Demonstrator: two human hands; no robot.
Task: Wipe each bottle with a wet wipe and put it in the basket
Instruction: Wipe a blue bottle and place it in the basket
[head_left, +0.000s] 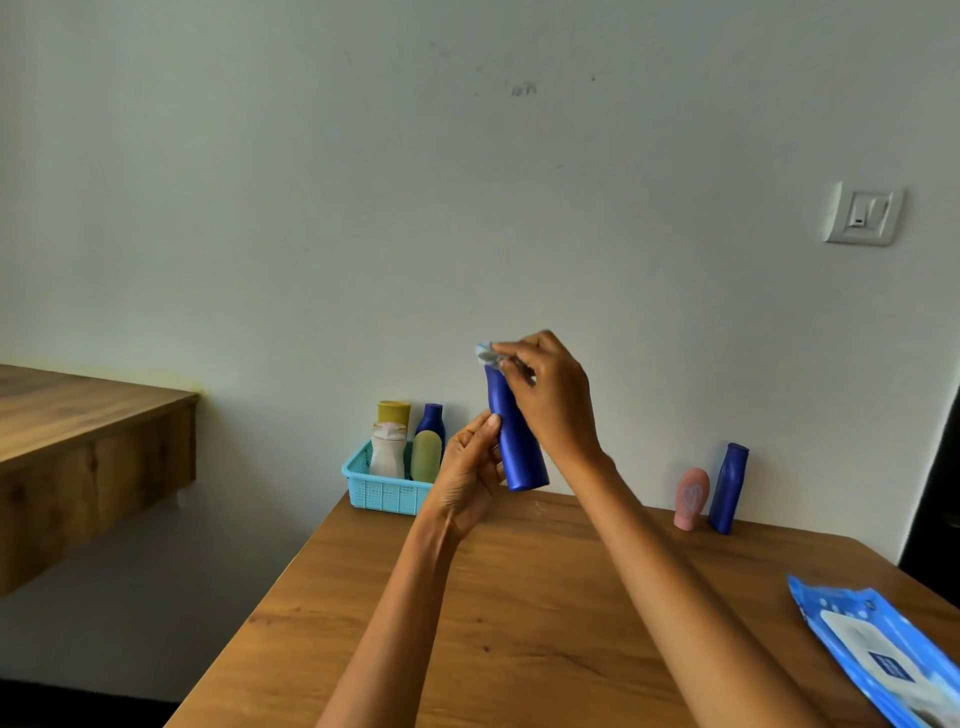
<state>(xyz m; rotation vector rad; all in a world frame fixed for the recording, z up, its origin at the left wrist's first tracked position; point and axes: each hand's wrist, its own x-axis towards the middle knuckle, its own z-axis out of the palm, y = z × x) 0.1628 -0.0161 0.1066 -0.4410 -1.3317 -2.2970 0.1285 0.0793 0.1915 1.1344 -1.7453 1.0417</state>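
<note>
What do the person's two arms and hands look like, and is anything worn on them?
Both forearms are bare up to the frame's bottom edge: no sleeves show. The left hand and the right hand wear no gloves. No watch, bracelet or ring is visible on either wrist or on the fingers that show. The fingernails look short and unpainted.

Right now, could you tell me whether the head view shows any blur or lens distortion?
Head view: the wet wipe under the right hand is smeared; the blue bottle stays sharp; wide-angle bending tilts the far blue bottle and light switch.
</note>
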